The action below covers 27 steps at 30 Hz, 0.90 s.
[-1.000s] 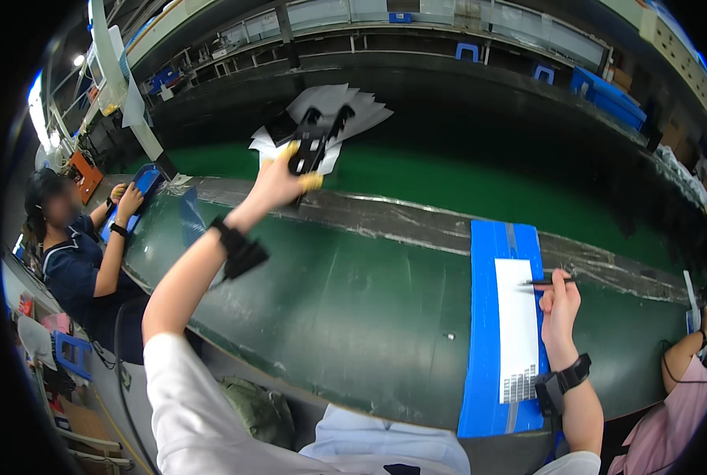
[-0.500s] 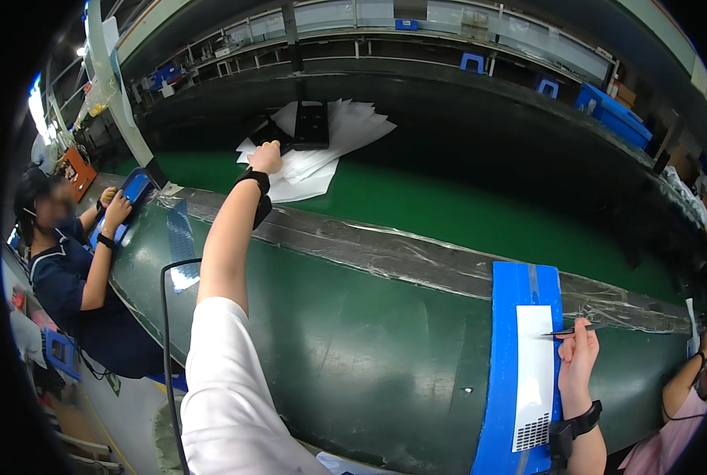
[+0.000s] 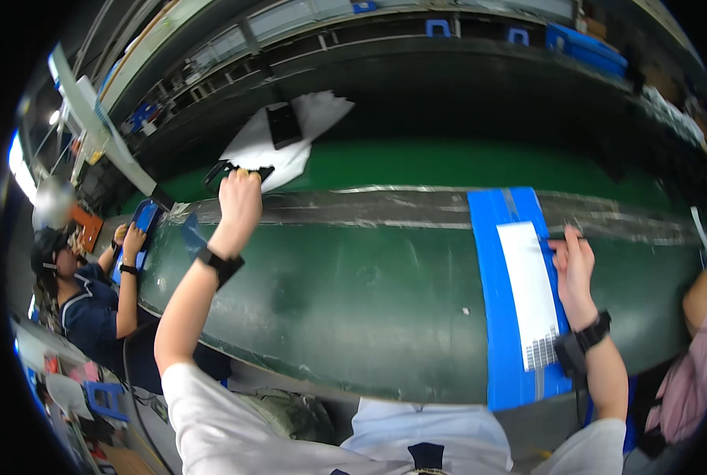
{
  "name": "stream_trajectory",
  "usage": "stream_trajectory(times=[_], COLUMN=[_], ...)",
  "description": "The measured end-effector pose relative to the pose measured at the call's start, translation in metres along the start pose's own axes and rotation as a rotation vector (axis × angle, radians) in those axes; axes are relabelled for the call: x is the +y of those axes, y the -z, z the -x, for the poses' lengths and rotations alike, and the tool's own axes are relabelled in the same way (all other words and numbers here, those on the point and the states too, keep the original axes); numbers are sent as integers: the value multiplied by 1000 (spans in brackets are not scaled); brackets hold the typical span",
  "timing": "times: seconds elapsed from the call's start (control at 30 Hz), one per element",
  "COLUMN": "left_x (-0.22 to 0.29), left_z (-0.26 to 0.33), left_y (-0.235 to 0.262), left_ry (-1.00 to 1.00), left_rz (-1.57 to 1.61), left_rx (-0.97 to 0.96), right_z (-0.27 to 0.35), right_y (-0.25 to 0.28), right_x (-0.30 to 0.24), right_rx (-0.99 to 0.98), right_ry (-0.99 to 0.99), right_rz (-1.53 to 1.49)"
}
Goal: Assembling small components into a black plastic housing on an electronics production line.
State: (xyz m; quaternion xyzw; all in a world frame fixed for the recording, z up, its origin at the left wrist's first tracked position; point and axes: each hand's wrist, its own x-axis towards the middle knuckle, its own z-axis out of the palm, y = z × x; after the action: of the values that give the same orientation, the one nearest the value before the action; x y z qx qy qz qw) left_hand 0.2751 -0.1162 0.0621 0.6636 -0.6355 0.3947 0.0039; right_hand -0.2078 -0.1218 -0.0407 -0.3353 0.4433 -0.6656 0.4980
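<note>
My left hand [image 3: 241, 207] is closed on a black frame-like part [image 3: 216, 172] at the near edge of some fanned white sheets [image 3: 326, 111]; my fingers hide some of the part. A second black part [image 3: 284, 127], flat and rectangular, lies on those sheets. On the right, my right hand [image 3: 576, 273] pinches dark, thin tweezers [image 3: 553, 239], their tip beside the upper part of a white label sheet [image 3: 521, 273]. Small dark labels fill the sheet's near end. Beneath it lies a long blue board [image 3: 502, 332] across the green worktop.
A dark strip under clear film [image 3: 369, 206] divides the worktop from the green belt [image 3: 416, 162]. At left, a co-worker [image 3: 92, 305] handles a blue tray [image 3: 141, 226]. Another person's arm [image 3: 700, 297] reaches in at far right. A post [image 3: 112, 138] stands at the left.
My left hand has drawn the black part from beside the other one toward me, to the sheets' near edge. The right hand still holds the tweezers by the label sheet. The view has shifted.
</note>
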Motion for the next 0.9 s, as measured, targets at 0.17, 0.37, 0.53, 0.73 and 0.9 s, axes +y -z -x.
stream_trajectory(times=[0.17,0.37,0.53,0.73,0.9], left_x=[98,188,235,240,251], left_z=[75,82,79,110,125], left_y=[121,182,182,185,186], left_ry=[-219,-295,-191,-551,-753], left_rz=[49,753,1121,1186,1109], left_rx=[-144,-231,-206,-297,-264], right_z=[-9,-4,12,68,83], right_y=[-3,8,15,45,78], right_x=[-4,1,-15,-39,-25], right_rx=[16,-137,-126,-143,-28], right_ry=[45,94,75,79,131], right_rz=[-4,125,132,144,118])
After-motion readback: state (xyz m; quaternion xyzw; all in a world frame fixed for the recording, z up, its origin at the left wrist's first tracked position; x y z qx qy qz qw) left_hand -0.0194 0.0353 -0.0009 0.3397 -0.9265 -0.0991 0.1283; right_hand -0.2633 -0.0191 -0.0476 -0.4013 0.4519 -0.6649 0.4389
